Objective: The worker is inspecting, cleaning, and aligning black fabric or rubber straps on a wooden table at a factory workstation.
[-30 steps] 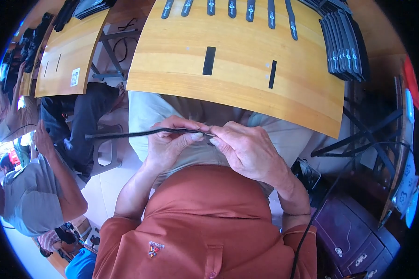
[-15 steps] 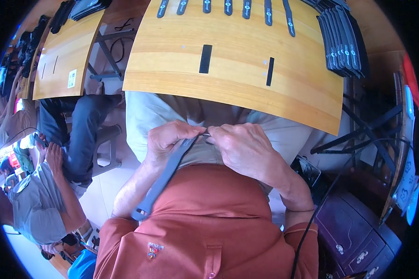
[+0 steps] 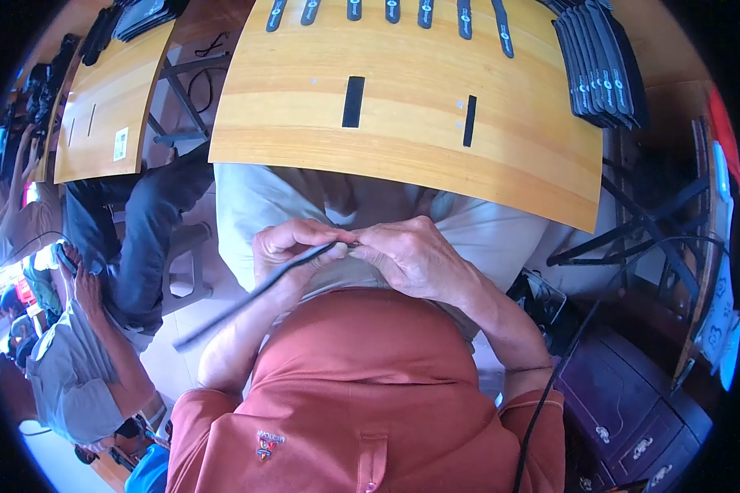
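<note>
A narrow dark strap is in the air over the person's lap, just in front of the belly and short of the table edge, slanting down to the left toward a free end near the left forearm. The left hand grasps it close to its upper end, thumb and fingers pinching the band, probably to steady it while the longer part hangs out of the way. The right hand meets the left at that end, its thumb and forefinger closed on the tip; exactly what they press is hidden. Holding the work this low and close likely gives both sets of fingertips fine control.

Beyond the knees stands the wooden table, bearing two black strips set apart, perhaps as position marks. Along its far side lies a row of grey straps, spaced out, seemingly so that each can be picked up singly. At the right edge, a dark overlapping stack seems bunched to save room. To the left, a co-worker sits by another table.
</note>
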`<state>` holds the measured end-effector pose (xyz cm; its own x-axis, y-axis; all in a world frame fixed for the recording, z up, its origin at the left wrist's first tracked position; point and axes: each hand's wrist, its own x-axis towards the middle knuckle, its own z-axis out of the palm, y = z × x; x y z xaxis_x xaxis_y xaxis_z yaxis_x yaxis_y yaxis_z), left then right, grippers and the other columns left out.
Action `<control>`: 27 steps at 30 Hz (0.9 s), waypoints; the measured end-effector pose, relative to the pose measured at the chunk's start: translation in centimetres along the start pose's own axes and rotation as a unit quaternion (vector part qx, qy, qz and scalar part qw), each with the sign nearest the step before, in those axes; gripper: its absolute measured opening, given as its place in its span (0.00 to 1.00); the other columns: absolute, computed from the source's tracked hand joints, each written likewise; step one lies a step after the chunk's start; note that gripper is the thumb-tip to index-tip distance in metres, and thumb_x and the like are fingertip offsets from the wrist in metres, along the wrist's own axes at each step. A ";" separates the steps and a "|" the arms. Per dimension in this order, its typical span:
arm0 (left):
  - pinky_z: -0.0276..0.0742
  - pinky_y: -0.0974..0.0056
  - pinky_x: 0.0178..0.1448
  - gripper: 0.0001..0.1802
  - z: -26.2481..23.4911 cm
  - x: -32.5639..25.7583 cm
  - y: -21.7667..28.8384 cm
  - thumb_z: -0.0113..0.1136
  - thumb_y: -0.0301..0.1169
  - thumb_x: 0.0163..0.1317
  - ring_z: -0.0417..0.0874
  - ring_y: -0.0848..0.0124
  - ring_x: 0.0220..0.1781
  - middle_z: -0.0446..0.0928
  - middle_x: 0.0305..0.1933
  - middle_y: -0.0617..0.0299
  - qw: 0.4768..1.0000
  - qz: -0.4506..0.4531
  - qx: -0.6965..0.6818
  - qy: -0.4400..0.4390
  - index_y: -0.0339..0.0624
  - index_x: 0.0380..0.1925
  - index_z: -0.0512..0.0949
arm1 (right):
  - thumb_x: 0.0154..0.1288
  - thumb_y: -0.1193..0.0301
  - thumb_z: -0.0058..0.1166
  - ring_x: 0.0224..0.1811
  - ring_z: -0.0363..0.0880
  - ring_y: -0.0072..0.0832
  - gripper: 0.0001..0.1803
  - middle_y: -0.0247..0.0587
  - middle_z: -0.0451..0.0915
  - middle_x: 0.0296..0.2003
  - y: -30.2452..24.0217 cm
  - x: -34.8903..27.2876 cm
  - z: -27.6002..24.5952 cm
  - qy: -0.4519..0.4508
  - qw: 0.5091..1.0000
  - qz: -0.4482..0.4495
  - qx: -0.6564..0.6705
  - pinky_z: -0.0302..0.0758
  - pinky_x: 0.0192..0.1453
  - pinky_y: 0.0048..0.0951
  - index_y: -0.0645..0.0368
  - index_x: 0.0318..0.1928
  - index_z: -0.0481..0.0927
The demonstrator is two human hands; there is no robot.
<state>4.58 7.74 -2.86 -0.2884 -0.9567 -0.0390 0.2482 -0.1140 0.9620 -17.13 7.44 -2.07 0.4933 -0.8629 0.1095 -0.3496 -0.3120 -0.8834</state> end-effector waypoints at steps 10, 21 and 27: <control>0.85 0.65 0.49 0.08 -0.3 0.4 -0.7 0.68 0.21 0.64 0.87 0.67 0.42 0.85 0.44 0.47 0.982 -0.081 -0.169 0.000 0.35 0.41 0.80 | 0.67 0.71 0.61 0.33 0.86 0.47 0.11 0.51 0.84 0.31 -0.3 0.1 0.6 0.091 0.995 -0.024 0.021 0.81 0.33 0.44 0.61 0.47 0.83; 0.79 0.71 0.53 0.17 1.6 0.3 0.7 0.69 0.20 0.64 0.82 0.77 0.47 0.81 0.50 0.58 0.988 -0.105 0.098 0.062 0.32 0.52 0.79 | 0.61 0.80 0.65 0.27 0.84 0.41 0.15 0.44 0.82 0.28 -1.0 -0.3 1.0 0.143 0.987 -0.020 -0.071 0.79 0.27 0.38 0.62 0.49 0.84; 0.77 0.67 0.63 0.22 1.5 0.3 1.3 0.63 0.20 0.68 0.81 0.73 0.55 0.80 0.52 0.58 0.986 -0.146 0.080 0.016 0.30 0.61 0.72 | 0.61 0.81 0.63 0.27 0.84 0.42 0.15 0.45 0.82 0.28 -0.8 -0.6 0.6 0.120 0.991 0.005 -0.054 0.78 0.27 0.38 0.61 0.49 0.84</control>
<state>3.44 7.75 -1.26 -0.2953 -0.8980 -0.3263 0.0100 -0.3444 0.9388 -16.64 8.42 -1.65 0.2906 -0.9318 0.2172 -0.4438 -0.3324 -0.8322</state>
